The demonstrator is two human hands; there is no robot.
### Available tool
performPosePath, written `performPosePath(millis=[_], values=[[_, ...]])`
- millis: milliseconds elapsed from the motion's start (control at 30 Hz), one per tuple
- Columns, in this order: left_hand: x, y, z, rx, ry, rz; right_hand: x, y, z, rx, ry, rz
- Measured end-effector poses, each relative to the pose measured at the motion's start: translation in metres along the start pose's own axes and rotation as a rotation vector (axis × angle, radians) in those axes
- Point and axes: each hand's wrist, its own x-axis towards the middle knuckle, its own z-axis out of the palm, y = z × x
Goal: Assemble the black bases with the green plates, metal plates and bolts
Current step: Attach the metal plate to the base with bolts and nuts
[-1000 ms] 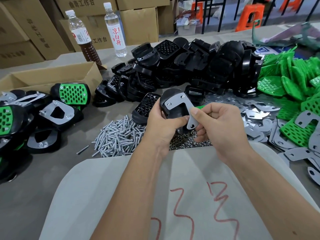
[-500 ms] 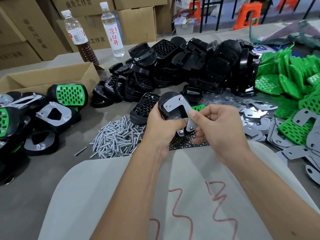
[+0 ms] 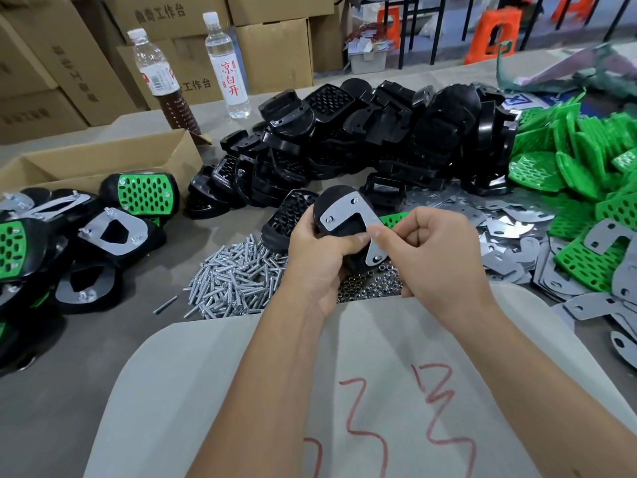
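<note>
Left hand (image 3: 317,257) fingers curl round a matte black base (image 3: 339,210) held above the bolts (image 3: 234,274); right hand (image 3: 434,250) fingers pinch the shiny hooked metal plate (image 3: 348,215) on it. Grey desk (image 3: 69,357), perforated green plates (image 3: 579,160) on the right, cardboard boxes (image 3: 275,53) behind.

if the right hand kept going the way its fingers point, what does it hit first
The right hand points leftward, so it would probably meet the metal plate on the black base first, then the left hand; depth is unclear.
</note>
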Motion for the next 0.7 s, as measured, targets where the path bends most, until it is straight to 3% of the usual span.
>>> performPosePath(millis=[467, 600, 700], values=[[0.002, 0.002, -0.001, -0.014, 0.01, -0.021, 0.002, 0.006, 0.004, -0.009, 0.073, -0.052], [0.002, 0.001, -0.001, 0.012, -0.016, -0.015, 0.007, 0.012, -0.001, 0.151, -0.053, 0.095], [0.001, 0.002, -0.001, 0.006, -0.027, -0.014, 0.008, 0.01, -0.003, 0.19, -0.168, 0.087]])
